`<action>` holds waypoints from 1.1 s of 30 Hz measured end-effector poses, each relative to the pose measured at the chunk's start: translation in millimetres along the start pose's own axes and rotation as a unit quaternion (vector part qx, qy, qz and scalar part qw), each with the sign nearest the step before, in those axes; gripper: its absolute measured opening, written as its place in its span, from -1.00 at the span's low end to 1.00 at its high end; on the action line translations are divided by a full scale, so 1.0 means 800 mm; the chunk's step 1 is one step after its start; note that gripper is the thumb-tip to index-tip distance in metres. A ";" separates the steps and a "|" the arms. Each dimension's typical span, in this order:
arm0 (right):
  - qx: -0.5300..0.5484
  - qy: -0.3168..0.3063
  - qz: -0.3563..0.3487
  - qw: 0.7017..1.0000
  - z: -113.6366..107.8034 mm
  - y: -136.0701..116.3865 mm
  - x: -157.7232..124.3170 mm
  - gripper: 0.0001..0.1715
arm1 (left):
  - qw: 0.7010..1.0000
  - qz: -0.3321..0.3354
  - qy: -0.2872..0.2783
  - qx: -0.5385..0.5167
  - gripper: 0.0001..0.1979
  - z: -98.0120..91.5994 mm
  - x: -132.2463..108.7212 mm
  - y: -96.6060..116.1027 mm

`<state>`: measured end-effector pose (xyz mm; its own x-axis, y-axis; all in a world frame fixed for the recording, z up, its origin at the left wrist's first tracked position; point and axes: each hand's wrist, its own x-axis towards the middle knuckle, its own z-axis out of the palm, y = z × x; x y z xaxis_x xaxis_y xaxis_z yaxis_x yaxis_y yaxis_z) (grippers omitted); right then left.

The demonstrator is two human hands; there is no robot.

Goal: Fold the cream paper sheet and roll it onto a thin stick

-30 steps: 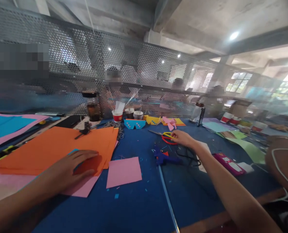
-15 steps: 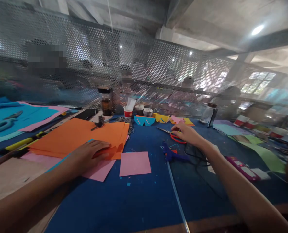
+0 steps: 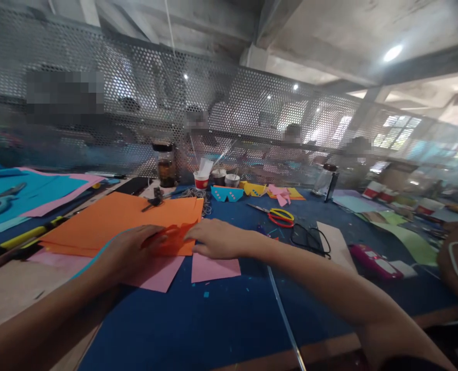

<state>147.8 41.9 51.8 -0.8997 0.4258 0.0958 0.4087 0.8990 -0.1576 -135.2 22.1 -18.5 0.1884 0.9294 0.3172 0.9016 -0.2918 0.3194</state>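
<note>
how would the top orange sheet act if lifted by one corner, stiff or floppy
The top orange sheet lies mostly flat with straight edges, so it may have some stiffness, yet it looks thin and would probably bend. The small dark object on it might slide off if tilted.

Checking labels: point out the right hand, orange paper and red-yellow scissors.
Right hand (image 3: 221,240), head view: back of the hand.
Orange paper (image 3: 111,217), head view: bare upper face.
Red-yellow scissors (image 3: 270,212), head view: where blades meet handles.

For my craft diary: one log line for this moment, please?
left hand: at orange paper | right hand: at orange paper's edge | scissors: on table
</note>
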 end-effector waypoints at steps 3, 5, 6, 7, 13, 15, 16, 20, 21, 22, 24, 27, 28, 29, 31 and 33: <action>0.001 -0.008 0.006 1.000 0.012 -0.002 0.024 -0.56 | 1.000 -0.006 0.001 0.006 -0.48 0.000 -0.001 -0.003; 0.017 -0.008 0.020 1.000 0.013 -0.001 0.034 -0.41 | 1.000 -0.014 0.005 0.011 -0.47 0.000 -0.001 -0.007; 0.030 -0.003 0.027 0.999 0.011 -0.001 0.037 -0.35 | 1.000 -0.019 0.008 0.012 -0.44 0.000 -0.001 -0.010; 0.044 0.004 0.033 0.998 0.010 0.000 0.039 -0.31 | 1.000 -0.023 0.009 0.012 -0.37 0.000 -0.001 -0.012; 0.082 0.038 0.079 0.993 0.007 0.007 0.033 -0.49 | 0.999 -0.047 0.002 -0.004 -0.32 -0.007 0.000 -0.016; 0.060 0.020 0.074 0.995 0.012 0.009 0.029 -0.65 | 0.998 -0.061 -0.002 -0.005 -0.39 -0.012 0.002 -0.011; 0.040 0.008 0.065 0.997 0.015 0.009 0.028 -0.64 | 0.998 -0.068 -0.005 -0.005 -0.42 -0.014 0.002 -0.009; -0.063 0.004 0.043 0.997 0.028 0.004 0.030 -0.47 | 0.996 -0.088 -0.009 0.004 -0.39 -0.019 0.005 0.000; -0.083 0.004 0.042 0.996 0.030 0.000 0.031 -0.49 | 0.996 -0.089 -0.008 0.007 -0.39 -0.019 0.005 0.002; -0.101 0.000 0.041 0.994 0.032 -0.003 0.032 -0.52 | 0.996 -0.088 -0.007 0.011 -0.39 -0.019 0.005 0.002; -0.131 -0.011 0.040 0.991 0.033 -0.011 0.033 -0.62 | 0.997 -0.081 -0.005 0.018 -0.40 -0.019 0.004 0.002; -0.150 -0.005 0.041 0.988 0.032 -0.019 0.035 -0.76 | 0.998 -0.060 -0.007 0.026 -0.45 -0.019 0.001 0.001; -0.149 0.003 0.046 0.988 0.031 -0.019 0.036 -0.77 | 0.998 -0.051 -0.008 0.028 -0.46 -0.019 0.000 0.001; -0.146 0.012 0.054 0.988 0.029 -0.018 0.037 -0.77 | 0.999 -0.043 -0.010 0.029 -0.48 -0.020 -0.001 0.000; -0.139 0.026 0.078 0.987 0.023 -0.014 0.040 -0.75 | 0.999 -0.028 -0.011 0.031 -0.50 -0.021 -0.003 -0.001; -0.125 0.045 0.111 0.985 0.017 -0.008 0.045 -0.71 | 0.999 -0.023 -0.012 0.036 -0.51 -0.022 -0.004 -0.003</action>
<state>111.0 50.3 42.8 -0.7710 0.6126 0.1742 0.6295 0.7746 0.0620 -144.6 15.5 -4.6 0.1555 0.9467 0.2822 0.9352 -0.2331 0.2666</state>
